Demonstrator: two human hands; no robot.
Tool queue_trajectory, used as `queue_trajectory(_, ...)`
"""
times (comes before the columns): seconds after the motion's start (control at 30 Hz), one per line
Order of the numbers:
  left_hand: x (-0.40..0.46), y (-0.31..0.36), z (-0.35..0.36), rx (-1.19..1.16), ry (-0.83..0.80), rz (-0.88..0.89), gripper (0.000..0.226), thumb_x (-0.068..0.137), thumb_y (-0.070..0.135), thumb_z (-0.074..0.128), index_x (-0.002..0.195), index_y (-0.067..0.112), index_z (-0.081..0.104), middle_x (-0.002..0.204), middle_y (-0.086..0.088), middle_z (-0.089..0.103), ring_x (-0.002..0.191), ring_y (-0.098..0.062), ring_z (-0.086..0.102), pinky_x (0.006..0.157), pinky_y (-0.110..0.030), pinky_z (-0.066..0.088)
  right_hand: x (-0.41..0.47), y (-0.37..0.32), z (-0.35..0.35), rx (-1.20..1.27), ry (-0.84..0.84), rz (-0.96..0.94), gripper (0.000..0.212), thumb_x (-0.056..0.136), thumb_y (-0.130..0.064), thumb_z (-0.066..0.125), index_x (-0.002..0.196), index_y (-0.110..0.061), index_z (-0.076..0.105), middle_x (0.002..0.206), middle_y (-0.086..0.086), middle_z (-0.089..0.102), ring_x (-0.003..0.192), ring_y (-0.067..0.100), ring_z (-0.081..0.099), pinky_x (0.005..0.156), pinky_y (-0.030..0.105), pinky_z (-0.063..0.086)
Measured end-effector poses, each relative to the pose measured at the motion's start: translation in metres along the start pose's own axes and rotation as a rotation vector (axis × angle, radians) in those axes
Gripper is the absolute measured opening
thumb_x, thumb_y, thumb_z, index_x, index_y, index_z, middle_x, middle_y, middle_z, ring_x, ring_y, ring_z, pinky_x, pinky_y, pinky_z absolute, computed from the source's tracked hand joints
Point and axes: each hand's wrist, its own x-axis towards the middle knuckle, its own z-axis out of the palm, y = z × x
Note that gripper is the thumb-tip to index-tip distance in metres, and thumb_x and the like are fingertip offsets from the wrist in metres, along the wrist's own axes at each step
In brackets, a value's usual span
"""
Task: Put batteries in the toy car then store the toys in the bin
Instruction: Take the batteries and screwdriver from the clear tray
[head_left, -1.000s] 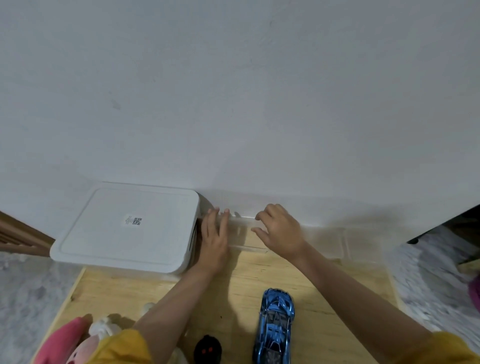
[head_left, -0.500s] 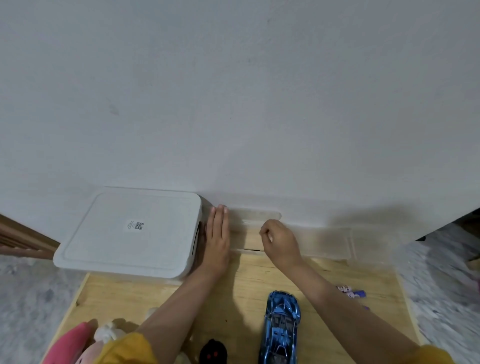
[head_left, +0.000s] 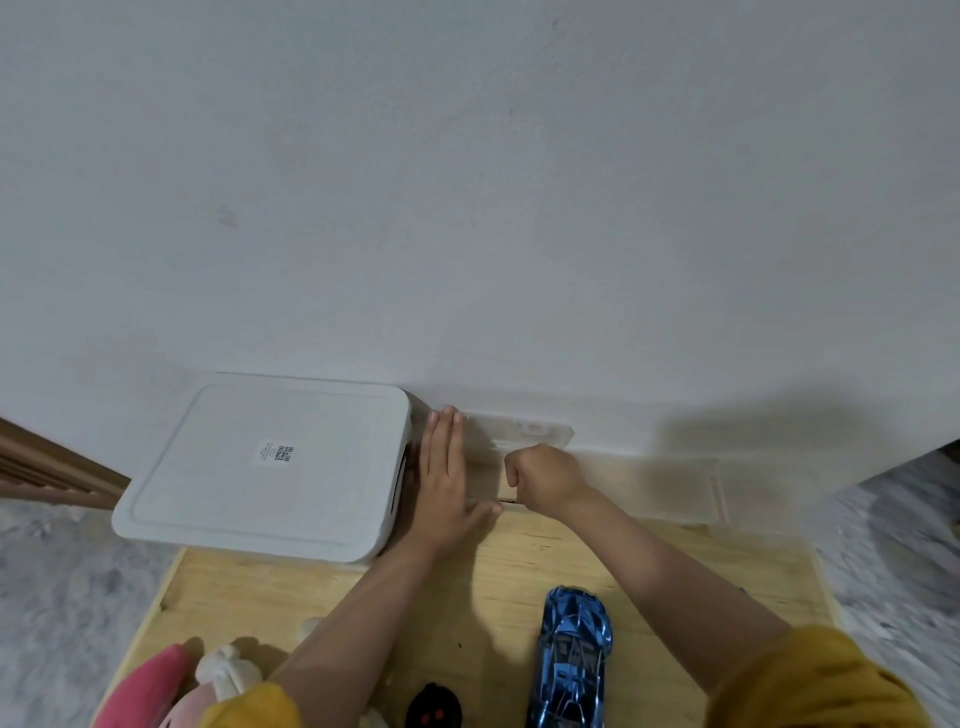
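The left hand (head_left: 447, 478) lies flat with straight fingers, pressing down on the left end of a clear plastic box (head_left: 524, 457) that sits on the tabletop (head_left: 498, 582) against the wall (head_left: 467, 182). The right hand (head_left: 545, 475) is curled into a fist at the box's front edge, apparently pinching its lid or latch, though the fingertips are hidden and I cannot tell exactly what they hold. A thin dark gap shows under that edge, so the lid looks to be just lifting. A second clear box (head_left: 680, 488) lies to the right along the wall.

To do this step well, keep the flat palm bearing down so the light box does not skid or tip, and pull the lid up gently from the edge rather than jerking it, since loose batteries inside could scatter.

The blue toy car (head_left: 571, 660) rests near the front of the tabletop, just beside the right forearm, untouched, with a small black remote (head_left: 434, 706) to its left. A pink and white plush toy (head_left: 171, 686) lies at the front left corner. The white bin (head_left: 270, 462), lid on, stands just left of the flat palm.
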Motion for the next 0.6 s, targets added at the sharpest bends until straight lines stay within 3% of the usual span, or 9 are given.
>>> queue_trajectory(0.2, 0.003, 0.001, -0.002, -0.006, -0.045, -0.009, 0.121, 0.071, 0.085, 0.019, 0.144, -0.011, 0.019, 0.156, -0.017, 0.008, 0.146, -0.033, 0.002, 0.119, -0.035, -0.004, -0.001, -0.003, -0.004, -0.002, -0.010, -0.009, 0.026, 0.073, -0.001, 0.059, 0.072, -0.027, 0.052, 0.093, -0.002, 0.066, 0.091, 0.020, 0.060, 0.064, 0.027, 0.039)
queue_trajectory(0.33, 0.003, 0.001, -0.001, -0.013, -0.051, -0.013, 0.121, 0.071, 0.085, 0.017, 0.144, -0.010, 0.018, 0.156, -0.017, 0.008, 0.146, -0.033, 0.001, 0.119, -0.035, -0.004, -0.005, -0.002, -0.007, 0.044, 0.005, -0.033, 0.021, 0.074, -0.003, 0.060, 0.072, -0.024, 0.057, 0.086, -0.004, 0.067, 0.087, 0.017, 0.060, 0.062, 0.025, 0.037)
queue_trajectory(0.43, 0.002, 0.001, -0.001, -0.008, -0.046, -0.011, 0.119, 0.072, 0.085, 0.017, 0.145, -0.009, 0.017, 0.157, -0.018, 0.008, 0.146, -0.034, 0.001, 0.119, -0.037, -0.003, -0.012, 0.003, -0.007, 0.187, 0.079, -0.044, 0.015, 0.077, -0.003, 0.059, 0.076, -0.017, 0.065, 0.079, -0.005, 0.068, 0.082, 0.017, 0.064, 0.062, 0.027, 0.045)
queue_trajectory(0.6, 0.001, 0.002, -0.004, 0.057, -0.061, -0.010, 0.120, 0.070, 0.081, 0.032, 0.146, -0.008, 0.012, 0.157, -0.018, 0.005, 0.146, -0.033, -0.003, 0.119, -0.035, -0.006, -0.030, 0.008, -0.011, 0.343, 0.234, -0.054, 0.020, 0.087, -0.010, 0.057, 0.103, -0.013, 0.070, 0.095, 0.001, 0.066, 0.083, 0.013, 0.063, 0.073, 0.030, 0.051)
